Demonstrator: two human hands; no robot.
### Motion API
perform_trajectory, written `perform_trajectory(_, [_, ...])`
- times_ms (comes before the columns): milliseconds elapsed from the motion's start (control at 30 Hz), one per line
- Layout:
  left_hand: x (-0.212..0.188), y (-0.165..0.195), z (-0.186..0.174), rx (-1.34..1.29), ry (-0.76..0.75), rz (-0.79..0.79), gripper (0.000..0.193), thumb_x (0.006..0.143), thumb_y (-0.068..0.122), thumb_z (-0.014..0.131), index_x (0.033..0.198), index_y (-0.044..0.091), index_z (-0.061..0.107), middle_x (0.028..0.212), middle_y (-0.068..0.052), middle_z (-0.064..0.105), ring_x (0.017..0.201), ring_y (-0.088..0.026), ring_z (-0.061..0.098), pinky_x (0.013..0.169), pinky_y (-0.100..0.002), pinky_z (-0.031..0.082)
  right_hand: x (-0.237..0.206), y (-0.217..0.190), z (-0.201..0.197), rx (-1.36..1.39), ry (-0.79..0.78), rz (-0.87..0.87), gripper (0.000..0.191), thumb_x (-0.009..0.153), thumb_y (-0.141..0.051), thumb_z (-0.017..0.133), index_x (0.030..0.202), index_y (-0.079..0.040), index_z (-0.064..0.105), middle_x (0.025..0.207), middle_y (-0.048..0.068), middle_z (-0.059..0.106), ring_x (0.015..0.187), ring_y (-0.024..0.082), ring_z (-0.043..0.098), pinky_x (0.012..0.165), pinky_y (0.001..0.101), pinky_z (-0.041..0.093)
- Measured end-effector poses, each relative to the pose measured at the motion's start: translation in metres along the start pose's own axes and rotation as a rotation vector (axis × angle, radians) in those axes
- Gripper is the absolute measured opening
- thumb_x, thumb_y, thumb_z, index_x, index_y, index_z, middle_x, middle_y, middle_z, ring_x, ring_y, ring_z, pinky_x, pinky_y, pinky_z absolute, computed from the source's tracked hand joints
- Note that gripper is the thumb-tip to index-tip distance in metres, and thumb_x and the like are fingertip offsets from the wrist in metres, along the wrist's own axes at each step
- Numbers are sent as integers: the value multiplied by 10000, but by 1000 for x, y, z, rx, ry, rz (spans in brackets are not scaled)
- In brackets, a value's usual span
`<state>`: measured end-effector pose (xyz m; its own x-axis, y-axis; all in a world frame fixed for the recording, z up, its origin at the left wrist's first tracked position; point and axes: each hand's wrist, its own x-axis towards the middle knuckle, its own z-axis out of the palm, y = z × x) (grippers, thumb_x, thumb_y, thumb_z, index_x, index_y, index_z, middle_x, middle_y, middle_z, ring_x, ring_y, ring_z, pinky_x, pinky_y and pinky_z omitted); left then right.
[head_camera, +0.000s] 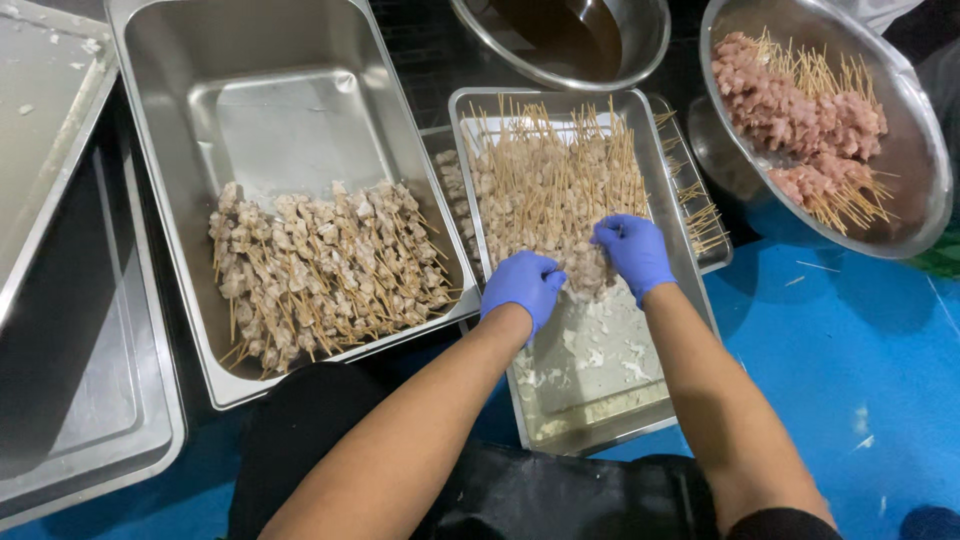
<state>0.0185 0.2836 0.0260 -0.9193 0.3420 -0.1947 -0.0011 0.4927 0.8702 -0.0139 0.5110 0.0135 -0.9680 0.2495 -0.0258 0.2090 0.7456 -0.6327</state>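
Both my hands wear blue gloves and work in a shallow steel tray (610, 415) holding a pile of floured meat skewers (555, 185) and loose white coating at its near end. My left hand (523, 287) is curled over the near edge of the pile. My right hand (632, 251) presses down on the same clump of skewers, fingers bent around them. A deep steel pan (285, 110) to the left holds several coated skewers (325, 270) laid in its near half.
A round steel bowl (925, 190) at the upper right holds raw pink skewers (800, 115). Another bowl (640, 45) with dark liquid sits at the top. Empty steel trays (75, 330) lie at the far left. The surface (850, 350) is blue.
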Motion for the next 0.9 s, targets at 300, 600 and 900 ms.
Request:
perform_trajectory(300, [8,-7,2,8,6,-5,258,888,342,665,979,136,789,993,-186,726,935,-403,682,859,-500,543,48,-44,31,-351,19,-54,244,769,-300,790,902,-96,793,845,193,725,784,354,706,764,424,560])
perform_trajectory(600, [9,-9,-5,-40,37,19,246,880,339,664,990,156,785,986,-178,730,936,-398,682,854,-495,542,46,-45,28,-362,28,-27,227,852,-305,742,894,-87,790,837,200,720,773,363,701,753,441,557])
perform_trajectory(900, [-3,2,-23,-128,64,24,260,869,364,676,1001,169,788,1015,-153,743,949,-386,695,859,-490,551,-45,0,-51,249,162,8,133,996,-95,709,1070,15,722,885,54,719,737,114,681,674,260,559])
